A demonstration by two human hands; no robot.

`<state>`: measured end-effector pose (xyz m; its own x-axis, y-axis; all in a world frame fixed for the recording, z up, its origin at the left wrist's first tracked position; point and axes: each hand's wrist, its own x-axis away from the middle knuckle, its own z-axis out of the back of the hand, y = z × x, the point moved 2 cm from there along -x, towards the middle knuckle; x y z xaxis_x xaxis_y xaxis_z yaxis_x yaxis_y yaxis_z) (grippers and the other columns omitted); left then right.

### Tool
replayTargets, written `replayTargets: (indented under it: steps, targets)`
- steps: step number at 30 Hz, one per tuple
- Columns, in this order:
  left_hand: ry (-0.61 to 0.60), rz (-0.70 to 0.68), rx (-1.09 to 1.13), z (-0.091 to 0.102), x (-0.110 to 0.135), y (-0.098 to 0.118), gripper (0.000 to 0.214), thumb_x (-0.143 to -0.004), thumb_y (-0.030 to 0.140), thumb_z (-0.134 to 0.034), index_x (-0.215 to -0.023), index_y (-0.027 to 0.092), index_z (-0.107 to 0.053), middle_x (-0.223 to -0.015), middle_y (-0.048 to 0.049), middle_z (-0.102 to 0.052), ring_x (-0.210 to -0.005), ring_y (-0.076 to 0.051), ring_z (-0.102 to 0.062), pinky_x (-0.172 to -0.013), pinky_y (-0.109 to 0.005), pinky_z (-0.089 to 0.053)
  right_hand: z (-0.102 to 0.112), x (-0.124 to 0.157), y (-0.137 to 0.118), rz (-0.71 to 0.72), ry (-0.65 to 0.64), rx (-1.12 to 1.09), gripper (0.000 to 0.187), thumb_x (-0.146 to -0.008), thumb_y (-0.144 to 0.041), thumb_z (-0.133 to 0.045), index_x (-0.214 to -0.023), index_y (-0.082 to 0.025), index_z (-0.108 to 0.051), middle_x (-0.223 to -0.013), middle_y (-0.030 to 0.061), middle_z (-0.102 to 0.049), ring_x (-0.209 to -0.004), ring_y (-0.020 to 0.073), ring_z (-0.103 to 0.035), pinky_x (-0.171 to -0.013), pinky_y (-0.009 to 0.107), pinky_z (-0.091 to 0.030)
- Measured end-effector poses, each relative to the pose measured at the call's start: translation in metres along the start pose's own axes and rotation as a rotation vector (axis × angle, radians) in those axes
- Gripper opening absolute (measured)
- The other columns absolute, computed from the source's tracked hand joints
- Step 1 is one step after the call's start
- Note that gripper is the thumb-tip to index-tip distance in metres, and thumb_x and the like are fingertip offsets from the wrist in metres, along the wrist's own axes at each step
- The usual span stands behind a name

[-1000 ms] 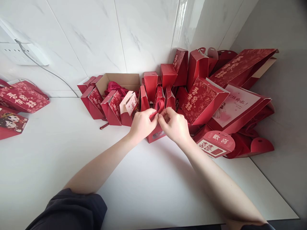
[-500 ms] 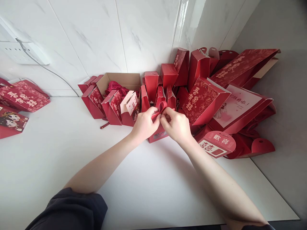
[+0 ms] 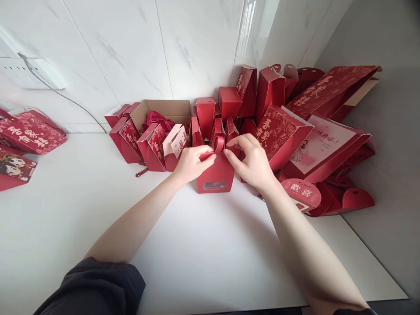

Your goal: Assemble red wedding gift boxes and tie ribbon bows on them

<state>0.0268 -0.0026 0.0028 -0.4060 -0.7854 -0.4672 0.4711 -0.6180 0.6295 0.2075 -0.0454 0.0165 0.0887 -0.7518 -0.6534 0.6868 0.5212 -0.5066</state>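
A small red gift box with a red ribbon loop on top stands upright on the white table. My left hand grips the box's upper left edge, fingers curled on it. My right hand holds the upper right edge, thumb and fingers pinching near the ribbon. Right behind the box stand more small red boxes.
An open cardboard box with red ribbons sits at the back. Large red boxes and bags pile up at the right corner. More red bags lie at the far left. A white power strip hangs on the tiled wall.
My hands have moved apart from the ribbon at the box's top middle to its two upper edges. The box now stands squarer to me and more of its front shows.
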Motion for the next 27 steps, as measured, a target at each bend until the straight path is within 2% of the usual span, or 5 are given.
replayTargets:
  steps: [2, 10, 17, 27]
  targets:
    - [-0.006, -0.009, -0.002, 0.000, 0.000, 0.000, 0.024, -0.088, 0.032, -0.055, -0.071, 0.017, -0.059, -0.062, 0.0039, -0.046, -0.059, -0.010, -0.037, -0.056, -0.024, -0.032, -0.002, 0.000, 0.002, 0.002, -0.037, -0.045, 0.016, -0.089, -0.033, -0.059, -0.099, -0.021, -0.063, -0.100, 0.0069, -0.063, -0.096, 0.0226, -0.058, -0.087, 0.036, -0.047]
    - [-0.059, -0.017, -0.007, 0.000, 0.000, -0.002, 0.020, -0.089, 0.032, -0.054, -0.078, 0.017, -0.060, -0.069, 0.0030, -0.054, -0.064, -0.010, -0.045, -0.061, -0.025, -0.035, -0.021, 0.003, 0.010, -0.139, -0.131, -0.286, 0.017, -0.093, -0.034, -0.054, -0.091, -0.020, -0.064, -0.093, 0.0033, -0.067, -0.088, 0.0184, -0.062, -0.081, 0.030, -0.047]
    - [-0.119, -0.033, 0.074, 0.001, 0.000, -0.005, 0.022, -0.092, 0.033, -0.050, -0.079, 0.017, -0.058, -0.072, 0.0010, -0.055, -0.067, -0.012, -0.047, -0.061, -0.025, -0.036, -0.019, 0.002, 0.009, -0.096, -0.124, -0.208, 0.015, -0.093, -0.031, -0.054, -0.087, -0.020, -0.063, -0.088, 0.0028, -0.067, -0.080, 0.0178, -0.060, -0.074, 0.029, -0.045]
    - [-0.088, -0.072, 0.054, -0.001, 0.000, -0.006, 0.023, -0.093, 0.032, -0.050, -0.077, 0.016, -0.058, -0.068, 0.0024, -0.052, -0.063, -0.010, -0.044, -0.059, -0.024, -0.034, -0.017, 0.002, 0.006, -0.068, -0.097, -0.179, 0.011, -0.092, -0.028, -0.057, -0.087, -0.020, -0.064, -0.088, 0.0025, -0.068, -0.080, 0.0179, -0.061, -0.073, 0.029, -0.045]
